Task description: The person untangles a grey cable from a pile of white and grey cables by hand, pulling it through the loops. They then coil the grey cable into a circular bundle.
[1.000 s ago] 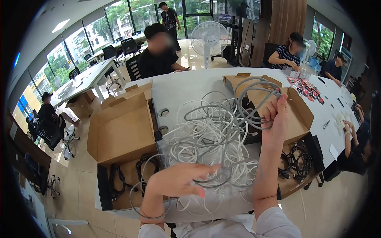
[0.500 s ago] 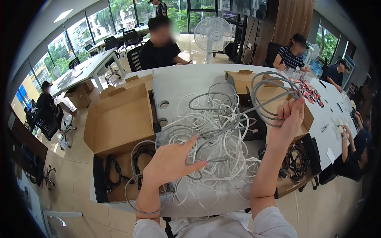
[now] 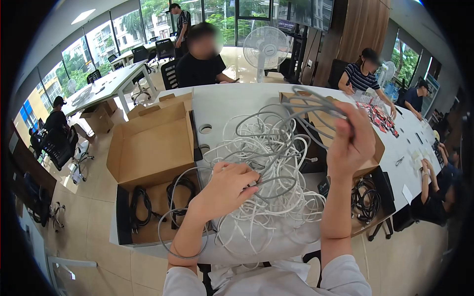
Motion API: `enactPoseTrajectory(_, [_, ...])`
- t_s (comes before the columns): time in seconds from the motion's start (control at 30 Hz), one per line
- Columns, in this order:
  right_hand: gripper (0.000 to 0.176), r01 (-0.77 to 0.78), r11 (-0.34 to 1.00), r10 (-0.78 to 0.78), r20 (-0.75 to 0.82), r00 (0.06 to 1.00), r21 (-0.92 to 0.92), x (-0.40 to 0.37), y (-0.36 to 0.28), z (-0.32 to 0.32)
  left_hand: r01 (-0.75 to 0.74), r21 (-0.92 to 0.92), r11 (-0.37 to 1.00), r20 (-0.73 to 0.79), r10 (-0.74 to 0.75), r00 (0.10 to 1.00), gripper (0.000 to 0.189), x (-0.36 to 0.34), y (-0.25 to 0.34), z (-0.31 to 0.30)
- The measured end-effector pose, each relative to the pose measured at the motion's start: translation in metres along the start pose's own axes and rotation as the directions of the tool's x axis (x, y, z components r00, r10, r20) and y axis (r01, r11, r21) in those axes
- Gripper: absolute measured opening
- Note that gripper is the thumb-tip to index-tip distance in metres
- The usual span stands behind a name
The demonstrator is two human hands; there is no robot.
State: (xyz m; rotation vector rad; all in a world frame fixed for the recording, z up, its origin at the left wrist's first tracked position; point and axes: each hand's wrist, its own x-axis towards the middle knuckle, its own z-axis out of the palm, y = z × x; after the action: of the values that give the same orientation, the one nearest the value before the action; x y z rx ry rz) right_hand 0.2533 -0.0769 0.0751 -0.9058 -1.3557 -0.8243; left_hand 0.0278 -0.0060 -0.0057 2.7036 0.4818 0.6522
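Coils of a grey cable point(image 3: 308, 109) hang from my right hand point(image 3: 351, 140), its fingers closed round them above the right-hand box. Over the middle of the table, my left hand point(image 3: 224, 190) pinches a length of the same grey cable between thumb and fingers. Below both hands spreads a tangled heap of white cables point(image 3: 281, 182), with grey loops running across it. One more grey loop hangs around my left forearm, over the edge of the left box.
An open cardboard box point(image 3: 153, 153) on the left holds coiled black cables point(image 3: 141, 209). The right-hand box also holds a black cable coil point(image 3: 365, 200). Small red packets point(image 3: 379, 119) lie farther right. Several people sit or stand around, and a white fan point(image 3: 265, 47) stands behind the table.
My left hand has gone from spread fingers to a closed pinch on the grey cable. My right hand has turned, and the coils in it have swung slightly left.
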Motion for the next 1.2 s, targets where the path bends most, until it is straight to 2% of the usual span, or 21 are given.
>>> enactPoseTrajectory(0.1, [0.017,0.110,0.991,-0.128,0.309,0.942,0.075,0.023,-0.015,0.011,-0.021,0.007,1.000,-0.062,0.021,0.998,0.015,-0.004,0.002,-0.006])
enactPoseTrajectory(0.17, [0.017,0.135,0.981,-0.187,0.506,0.842,0.138,0.036,-0.023,0.023,-0.009,0.022,1.000,-0.112,0.012,0.994,0.014,-0.006,0.004,-0.008])
enactPoseTrajectory(0.27, [0.013,0.112,0.972,-0.226,0.707,0.671,0.205,0.051,-0.039,0.042,0.025,0.046,0.999,-0.182,-0.016,0.983,0.011,-0.006,0.008,-0.014])
enactPoseTrajectory(0.37, [0.013,0.140,0.964,-0.267,0.831,0.489,0.227,0.050,-0.039,0.062,0.051,0.050,0.997,-0.294,-0.035,0.955,0.009,-0.008,0.012,-0.022])
enactPoseTrajectory(0.43, [0.015,0.152,0.963,-0.264,0.873,0.410,0.220,0.042,-0.033,0.075,0.072,0.043,0.996,-0.361,-0.052,0.931,0.009,-0.010,0.015,-0.032])
enactPoseTrajectory(0.53, [0.017,0.190,0.968,-0.216,0.937,0.276,0.167,0.030,-0.019,0.091,0.020,-0.200,0.980,-0.505,-0.120,0.855,0.012,-0.011,0.007,-0.033])
enactPoseTrajectory(0.57, [0.017,0.206,0.968,-0.192,0.954,0.231,0.145,0.028,-0.014,0.097,0.024,-0.190,0.982,-0.537,-0.125,0.834,0.012,-0.011,0.006,-0.035])
enactPoseTrajectory(0.67, [0.018,0.034,0.993,-0.116,0.993,0.012,0.116,0.025,0.008,0.107,0.069,-0.183,0.981,-0.616,-0.169,0.769,0.010,-0.012,0.007,-0.043])
enactPoseTrajectory(0.77, [0.020,-0.096,0.978,-0.195,0.974,-0.115,0.184,0.021,0.032,0.115,0.134,-0.253,0.958,-0.651,-0.271,0.710,0.007,-0.012,0.003,-0.047])
enactPoseTrajectory(0.87, [0.021,-0.269,0.916,-0.351,0.920,-0.176,0.298,0.017,0.045,0.117,0.148,-0.336,0.930,-0.668,-0.346,0.659,0.007,-0.013,-0.010,-0.044])
enactPoseTrajectory(0.97, [0.025,-0.498,0.864,-0.287,0.886,-0.364,0.076,0.024,0.032,0.111,0.103,-0.445,0.889,-0.678,-0.410,0.610,0.009,-0.010,-0.017,-0.042])
enactPoseTrajectory(1.0, [0.025,-0.552,0.831,-0.328,0.860,-0.391,0.066,0.021,0.032,0.111,0.066,-0.512,0.857,-0.669,-0.445,0.596,0.010,-0.008,-0.018,-0.041])
enactPoseTrajectory(1.07, [0.027,-0.653,0.757,-0.414,0.802,-0.431,0.040,0.014,0.032,0.111,0.014,-0.596,0.803,-0.655,-0.497,0.570,0.011,-0.005,-0.021,-0.040])
enactPoseTrajectory(1.13, [0.027,-0.768,0.638,-0.507,0.786,-0.355,0.065,0.004,0.036,0.108,-0.015,-0.639,0.769,-0.652,-0.530,0.542,0.010,-0.001,-0.025,-0.038])
enactPoseTrajectory(1.2, [0.028,-0.853,0.515,-0.568,0.777,-0.272,0.078,-0.004,0.039,0.105,0.107,-0.485,0.868,-0.695,-0.457,0.556,0.011,0.004,-0.037,-0.025])
